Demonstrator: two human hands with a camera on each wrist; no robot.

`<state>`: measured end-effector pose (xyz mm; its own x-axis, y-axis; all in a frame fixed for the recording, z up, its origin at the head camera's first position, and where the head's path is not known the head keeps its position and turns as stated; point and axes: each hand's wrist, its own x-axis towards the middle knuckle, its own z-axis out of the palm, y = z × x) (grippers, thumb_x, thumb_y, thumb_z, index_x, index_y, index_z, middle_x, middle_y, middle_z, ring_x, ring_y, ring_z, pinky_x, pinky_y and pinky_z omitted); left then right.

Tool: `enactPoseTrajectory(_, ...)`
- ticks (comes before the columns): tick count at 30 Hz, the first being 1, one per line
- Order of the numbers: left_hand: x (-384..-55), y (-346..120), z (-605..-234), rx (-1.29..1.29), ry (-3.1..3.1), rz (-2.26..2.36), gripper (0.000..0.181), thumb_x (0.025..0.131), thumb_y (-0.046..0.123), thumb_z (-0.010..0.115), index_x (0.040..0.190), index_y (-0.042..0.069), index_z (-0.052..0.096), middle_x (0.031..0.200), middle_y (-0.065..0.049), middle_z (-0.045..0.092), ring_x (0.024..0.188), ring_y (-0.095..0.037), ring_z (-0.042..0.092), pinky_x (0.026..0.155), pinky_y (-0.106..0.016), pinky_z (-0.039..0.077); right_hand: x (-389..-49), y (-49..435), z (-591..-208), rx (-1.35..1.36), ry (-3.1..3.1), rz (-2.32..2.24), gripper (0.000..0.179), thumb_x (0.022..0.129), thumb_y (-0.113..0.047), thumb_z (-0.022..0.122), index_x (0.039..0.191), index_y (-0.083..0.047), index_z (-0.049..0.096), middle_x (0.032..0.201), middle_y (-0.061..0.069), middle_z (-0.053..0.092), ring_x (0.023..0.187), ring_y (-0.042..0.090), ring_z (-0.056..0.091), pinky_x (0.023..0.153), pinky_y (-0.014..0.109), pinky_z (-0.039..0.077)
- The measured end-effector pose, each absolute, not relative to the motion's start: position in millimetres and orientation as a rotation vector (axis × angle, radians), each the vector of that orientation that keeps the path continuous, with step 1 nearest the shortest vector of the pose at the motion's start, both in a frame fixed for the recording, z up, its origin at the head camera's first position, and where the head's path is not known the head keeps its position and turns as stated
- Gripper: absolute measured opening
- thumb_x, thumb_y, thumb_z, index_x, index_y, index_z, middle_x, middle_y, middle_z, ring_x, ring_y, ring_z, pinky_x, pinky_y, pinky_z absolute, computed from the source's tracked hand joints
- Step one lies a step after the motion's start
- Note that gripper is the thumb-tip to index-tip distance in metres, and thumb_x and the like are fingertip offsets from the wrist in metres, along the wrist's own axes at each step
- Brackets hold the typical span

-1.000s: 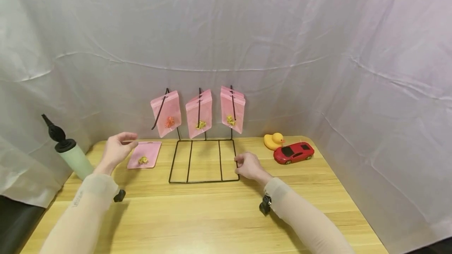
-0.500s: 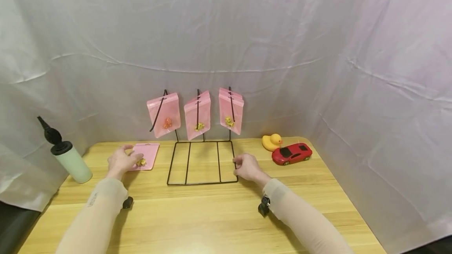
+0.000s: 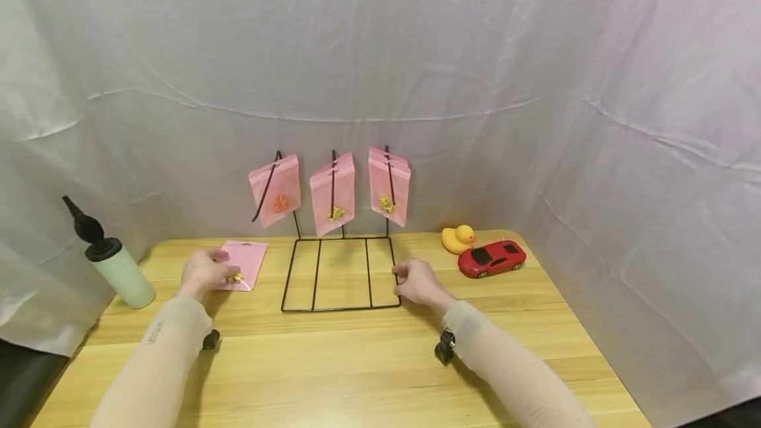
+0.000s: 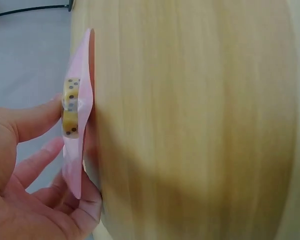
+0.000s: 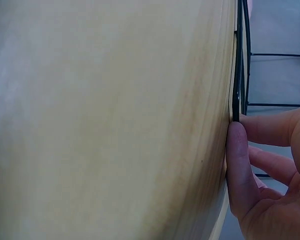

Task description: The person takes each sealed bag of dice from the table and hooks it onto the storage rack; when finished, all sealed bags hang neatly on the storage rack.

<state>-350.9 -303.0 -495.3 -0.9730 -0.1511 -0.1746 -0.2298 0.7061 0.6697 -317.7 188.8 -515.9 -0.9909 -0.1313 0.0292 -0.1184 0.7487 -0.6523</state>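
A pink zip bag (image 3: 254,257) with yellow dice lies at the table's left back. My left hand (image 3: 201,273) grips its left side. In the left wrist view the thumb is beside the dice (image 4: 71,97) while other fingers curl under the lower end of the bag, which bulges up from the wood. My right hand (image 3: 419,281) pinches the right side of the black wire rack's base (image 3: 341,310) between thumb and finger. Pink bags hang on the rack's three hooks: one with orange dice (image 3: 280,203) at left, ones with yellow dice at middle (image 3: 334,183) and right (image 3: 388,177).
A light green pump (image 3: 127,279) with a black nozzle stands tilted at the left edge. A yellow rubber duck (image 3: 456,240) and a red toy car (image 3: 492,259) sit at the back right. Grey cloth (image 3: 333,51) hangs behind and at the sides.
My left hand has come down and right onto the flat pink bag and now grips its left side; the bag has shifted slightly toward me. The right hand stays on the rack.
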Motion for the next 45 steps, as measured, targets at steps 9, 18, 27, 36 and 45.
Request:
enactPoseTrajectory(9, -338, -319, -494, -0.277, 2.977, 1.09, 0.045, 0.099, 0.018, 0.065, 0.138, -0.003, 0.073, 0.142, -0.034, 0.069, 0.122, -0.047, 0.063, 0.097, -0.053, 0.052, -319, 187, -516, -0.218, 2.92, -1.056, 0.045, 0.084, -0.003, 0.092, 0.128, -0.002, 0.082, 0.114, 0.012, 0.082, 0.1, 0.02, 0.075, 0.098, 0.045, 0.066)
enactPoseTrajectory(18, -318, -330, -480, -0.134, 3.113, 1.136, 0.045, 0.098, 0.015, 0.071, 0.14, 0.0, 0.072, 0.138, -0.032, 0.073, 0.115, -0.042, 0.066, 0.084, -0.034, 0.042, -318, 187, -514, -0.209, 2.927, -1.051, 0.044, 0.082, -0.001, 0.091, 0.126, -0.002, 0.082, 0.112, 0.012, 0.081, 0.098, 0.019, 0.073, 0.098, 0.044, 0.066)
enactPoseTrajectory(27, -301, -328, -469, -0.059, 3.225, 1.096, 0.04, 0.098, 0.01, 0.076, 0.136, 0.0, 0.075, 0.133, -0.03, 0.077, 0.102, -0.04, 0.08, 0.069, -0.02, 0.048, -318, 187, -514, -0.22, 2.946, -1.044, 0.046, 0.081, 0.001, 0.09, 0.127, 0.0, 0.082, 0.108, 0.012, 0.081, 0.096, 0.018, 0.07, 0.094, 0.04, 0.064)
enactPoseTrajectory(36, -285, -313, -456, 0.015, 3.24, 1.223, 0.042, 0.097, 0.002, 0.074, 0.139, 0.0, 0.072, 0.128, -0.032, 0.077, 0.106, -0.047, 0.08, 0.06, -0.017, 0.053, -338, 201, -540, -0.353, 2.953, -1.045, 0.047, 0.081, -0.009, 0.089, 0.127, -0.002, 0.082, 0.104, 0.008, 0.081, 0.09, 0.016, 0.07, 0.082, 0.033, 0.062)
enactPoseTrajectory(45, -269, -303, -445, 0.04, 3.289, 1.258, 0.044, 0.097, 0.004, 0.078, 0.141, 0.003, 0.073, 0.126, -0.029, 0.078, 0.095, -0.016, 0.078, 0.058, -0.017, 0.055, -324, 195, -521, -0.336, 2.934, -1.082, 0.047, 0.078, -0.004, 0.086, 0.125, 0.002, 0.082, 0.1, 0.009, 0.08, 0.09, 0.018, 0.068, 0.086, 0.038, 0.063)
